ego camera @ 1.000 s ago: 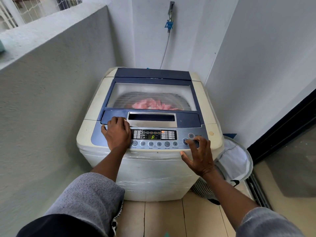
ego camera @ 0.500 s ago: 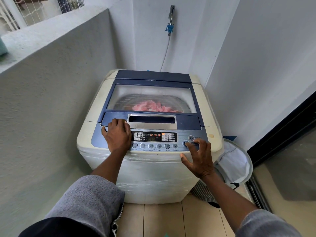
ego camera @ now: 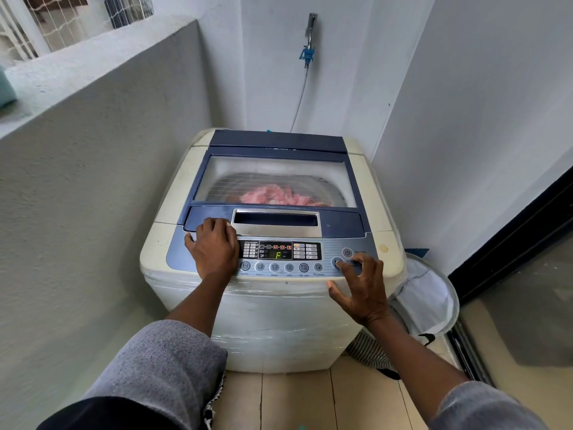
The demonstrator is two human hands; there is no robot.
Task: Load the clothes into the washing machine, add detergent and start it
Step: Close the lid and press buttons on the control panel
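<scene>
A cream and blue top-loading washing machine point(ego camera: 173, 193) stands in the corner with its clear lid point(ego camera: 273, 169) closed. Pink clothes point(ego camera: 273, 195) show through the lid inside the drum. The control panel point(ego camera: 279, 254) is lit and its display shows a green "F". My left hand point(ego camera: 212, 248) rests flat on the left end of the panel, fingers curled together, holding nothing. My right hand point(ego camera: 361, 288) has its fingers spread, and the index fingertip touches the round start button point(ego camera: 337, 262) below the power button point(ego camera: 347, 252).
A grey half wall point(ego camera: 93, 169) runs close along the left. White walls stand behind and to the right. A white laundry basket point(ego camera: 431, 293) sits on the floor right of the machine, beside a dark glass door point(ego camera: 527, 274). A tap with hose point(ego camera: 308, 41) hangs behind.
Both hands stay where they were. The display showed "F", went dark half a second ago, and shows "F" again now.
</scene>
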